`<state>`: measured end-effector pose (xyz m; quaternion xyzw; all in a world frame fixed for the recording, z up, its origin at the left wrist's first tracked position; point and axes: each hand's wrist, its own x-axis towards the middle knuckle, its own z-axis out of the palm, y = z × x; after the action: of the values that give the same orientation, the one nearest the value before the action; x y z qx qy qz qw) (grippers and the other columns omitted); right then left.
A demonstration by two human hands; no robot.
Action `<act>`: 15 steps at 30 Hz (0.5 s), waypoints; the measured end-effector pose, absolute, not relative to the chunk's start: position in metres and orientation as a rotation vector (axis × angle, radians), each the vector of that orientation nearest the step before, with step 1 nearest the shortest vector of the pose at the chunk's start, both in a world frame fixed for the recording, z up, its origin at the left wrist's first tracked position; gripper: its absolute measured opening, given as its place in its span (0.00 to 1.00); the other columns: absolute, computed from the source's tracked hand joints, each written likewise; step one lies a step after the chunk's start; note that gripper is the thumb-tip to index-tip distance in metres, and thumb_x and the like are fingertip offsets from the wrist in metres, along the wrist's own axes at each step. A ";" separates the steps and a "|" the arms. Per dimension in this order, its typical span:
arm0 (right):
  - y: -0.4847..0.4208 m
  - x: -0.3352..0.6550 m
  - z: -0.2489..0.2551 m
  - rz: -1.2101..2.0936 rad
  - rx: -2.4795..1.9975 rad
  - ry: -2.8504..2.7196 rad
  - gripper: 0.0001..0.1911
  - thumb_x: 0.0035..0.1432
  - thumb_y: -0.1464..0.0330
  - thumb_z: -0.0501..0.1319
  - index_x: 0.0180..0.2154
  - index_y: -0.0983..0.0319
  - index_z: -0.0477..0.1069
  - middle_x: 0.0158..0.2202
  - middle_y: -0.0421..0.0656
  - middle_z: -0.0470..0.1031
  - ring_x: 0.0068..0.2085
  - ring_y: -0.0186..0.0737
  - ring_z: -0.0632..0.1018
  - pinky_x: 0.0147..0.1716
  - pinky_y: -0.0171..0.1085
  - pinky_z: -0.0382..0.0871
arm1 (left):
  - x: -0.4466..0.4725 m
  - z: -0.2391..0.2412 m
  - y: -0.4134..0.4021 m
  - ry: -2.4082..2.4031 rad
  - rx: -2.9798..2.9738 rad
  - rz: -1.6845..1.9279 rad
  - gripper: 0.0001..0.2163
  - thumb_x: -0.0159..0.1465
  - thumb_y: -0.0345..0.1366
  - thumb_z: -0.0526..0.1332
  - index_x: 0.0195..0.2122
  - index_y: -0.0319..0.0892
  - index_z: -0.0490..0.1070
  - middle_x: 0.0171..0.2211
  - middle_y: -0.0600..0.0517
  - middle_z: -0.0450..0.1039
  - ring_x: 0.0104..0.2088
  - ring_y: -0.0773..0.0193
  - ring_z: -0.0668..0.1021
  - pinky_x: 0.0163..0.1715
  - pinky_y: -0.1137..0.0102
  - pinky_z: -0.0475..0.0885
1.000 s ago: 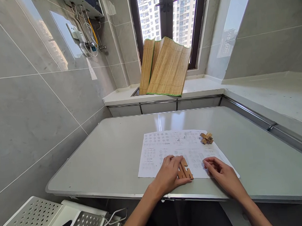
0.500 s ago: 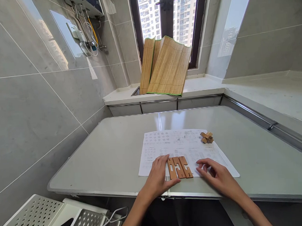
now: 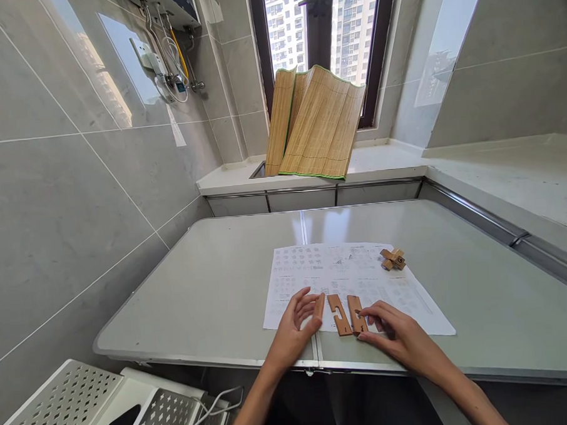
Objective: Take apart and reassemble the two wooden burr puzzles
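Note:
My left hand [image 3: 295, 325] is closed around a flat wooden puzzle piece [image 3: 319, 307], tilted up on its edge between thumb and fingers. In the middle, a second puzzle piece [image 3: 339, 315] with a cut-out slot lies flat, touched by neither hand. My right hand [image 3: 399, 333] pinches the rightmost puzzle piece [image 3: 357, 312], thumb at its lower end and fingertips at its right side. Beneath the pieces is a printed white sheet [image 3: 295, 274] with small diagrams. On its upper right corner sits an assembled wooden burr puzzle [image 3: 392, 259].
The pale folding table [image 3: 197, 291] has a centre seam and a metal-trimmed front edge. A folded bamboo mat [image 3: 326, 123] leans on the window ledge behind. White perforated baskets [image 3: 80, 397] and a white cable [image 3: 212, 410] are at the lower left. Tiled walls flank the table.
The three flat pieces lay side by side; now they are spread apart. My left hand has tilted the left piece up. My right hand has moved left and taken hold of the rightmost one.

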<state>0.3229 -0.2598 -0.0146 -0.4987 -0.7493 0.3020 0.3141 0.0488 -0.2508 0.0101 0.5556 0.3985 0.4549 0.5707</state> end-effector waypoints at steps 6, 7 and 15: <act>-0.278 0.298 0.027 1.082 -1.156 -1.759 0.19 0.62 0.51 0.67 0.47 0.57 0.75 0.39 0.43 0.74 0.36 0.41 0.73 0.37 0.38 0.71 | 0.044 0.009 -0.248 0.584 0.636 1.143 0.35 0.63 0.58 0.66 0.59 0.32 0.73 0.59 0.32 0.74 0.57 0.43 0.78 0.67 0.49 0.61; -0.280 0.290 0.034 1.123 -1.097 -1.783 0.18 0.61 0.52 0.68 0.46 0.56 0.76 0.38 0.42 0.74 0.36 0.41 0.73 0.37 0.38 0.70 | 0.043 0.009 -0.248 0.565 0.581 1.132 0.34 0.63 0.58 0.66 0.57 0.30 0.74 0.57 0.32 0.75 0.56 0.44 0.78 0.67 0.50 0.61; -0.278 0.245 0.054 1.244 -0.887 -1.919 0.20 0.57 0.53 0.72 0.47 0.56 0.75 0.38 0.41 0.74 0.36 0.40 0.73 0.36 0.37 0.69 | 0.040 0.014 -0.253 0.536 0.491 1.078 0.34 0.64 0.58 0.64 0.55 0.28 0.76 0.51 0.35 0.79 0.46 0.50 0.82 0.56 0.59 0.71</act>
<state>0.2450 -0.2780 0.0541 -0.3403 -0.7364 0.4774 0.3375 0.0404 -0.2527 0.0135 0.2285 0.2495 0.5020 0.7959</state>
